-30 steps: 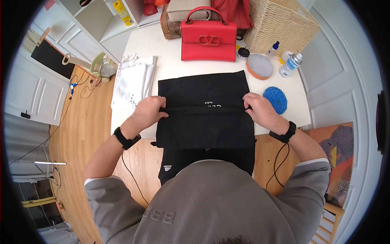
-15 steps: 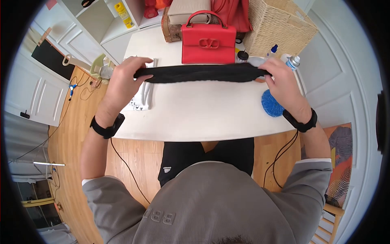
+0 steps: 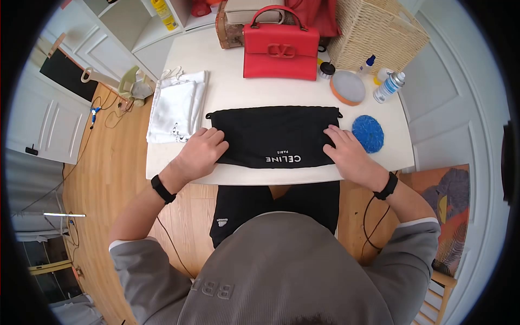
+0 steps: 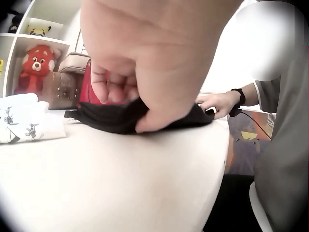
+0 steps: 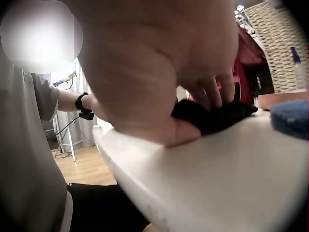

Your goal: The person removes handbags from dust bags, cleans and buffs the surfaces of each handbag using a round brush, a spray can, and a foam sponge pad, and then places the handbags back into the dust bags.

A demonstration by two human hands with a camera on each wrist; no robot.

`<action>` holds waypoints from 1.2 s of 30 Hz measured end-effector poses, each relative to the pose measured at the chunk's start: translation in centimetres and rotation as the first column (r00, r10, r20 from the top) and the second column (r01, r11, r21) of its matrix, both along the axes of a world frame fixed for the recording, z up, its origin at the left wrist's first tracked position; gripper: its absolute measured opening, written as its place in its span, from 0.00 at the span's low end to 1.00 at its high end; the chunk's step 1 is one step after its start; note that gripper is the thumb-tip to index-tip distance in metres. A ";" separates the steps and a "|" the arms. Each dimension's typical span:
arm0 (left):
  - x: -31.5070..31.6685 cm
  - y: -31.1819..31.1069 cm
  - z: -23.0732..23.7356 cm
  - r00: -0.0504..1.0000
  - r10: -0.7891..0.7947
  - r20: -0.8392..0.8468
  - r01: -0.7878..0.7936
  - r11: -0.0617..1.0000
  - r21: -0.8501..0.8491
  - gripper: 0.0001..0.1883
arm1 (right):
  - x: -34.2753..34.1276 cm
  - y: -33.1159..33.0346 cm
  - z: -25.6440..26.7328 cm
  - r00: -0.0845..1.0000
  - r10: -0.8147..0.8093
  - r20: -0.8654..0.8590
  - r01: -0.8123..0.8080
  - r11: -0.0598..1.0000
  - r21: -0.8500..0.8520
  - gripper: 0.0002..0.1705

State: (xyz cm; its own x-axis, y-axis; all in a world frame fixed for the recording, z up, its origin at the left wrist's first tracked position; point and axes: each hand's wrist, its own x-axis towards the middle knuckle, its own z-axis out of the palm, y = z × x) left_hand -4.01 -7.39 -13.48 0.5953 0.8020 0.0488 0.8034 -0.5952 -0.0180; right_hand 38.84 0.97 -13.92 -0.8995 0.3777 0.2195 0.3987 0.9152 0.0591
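A black cloth bag (image 3: 271, 132) with white lettering lies folded on the white table, its lettering upside down near the front edge. My left hand (image 3: 201, 154) grips its left side; in the left wrist view the thumb and curled fingers of the hand (image 4: 149, 63) pinch the black cloth (image 4: 113, 118). On the opposite side my right hand (image 3: 351, 154) holds the right edge. The right wrist view shows this hand (image 5: 164, 72) with its thumb low against the cloth (image 5: 212, 116) and its fingers over it.
White folded cloths (image 3: 176, 108) lie at the left of the table (image 3: 244, 175). A red handbag (image 3: 280, 51) stands behind, with a wicker basket (image 3: 374, 35) at the back right. On the right are a blue disc (image 3: 368, 134), an orange-rimmed round pad (image 3: 348, 87) and a spray can (image 3: 389, 88).
The black bag was held up and stretched between both hands half a second ago. Both hands have come down towards the front edge, and the bag now lies on the table with its lettering showing.
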 end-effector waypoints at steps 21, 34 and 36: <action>-0.2 1.2 0.7 0.966 0.017 -0.258 0.019 0.991 0.136 0.37 | -0.7 4.6 0.8 0.950 -0.117 0.290 0.218 0.913 -0.346 0.78; 0.9 1.4 4.6 0.940 0.269 0.208 -0.171 0.902 -0.396 0.41 | -11.8 3.9 -0.1 0.966 -0.112 0.234 0.195 0.909 -0.370 0.64; 1.2 1.2 4.9 0.940 0.225 0.256 -0.150 0.947 -0.284 0.41 | -12.2 3.8 -0.6 0.934 -0.152 0.323 0.247 0.929 -0.276 0.76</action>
State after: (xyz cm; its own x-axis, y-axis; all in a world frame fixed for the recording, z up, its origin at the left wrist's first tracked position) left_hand -2.82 -6.15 -8.59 0.4247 0.9048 -0.0309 0.8499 -0.3867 0.3580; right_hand 26.62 4.81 -14.49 -0.8035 0.5620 -0.1961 0.5832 0.8093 -0.0703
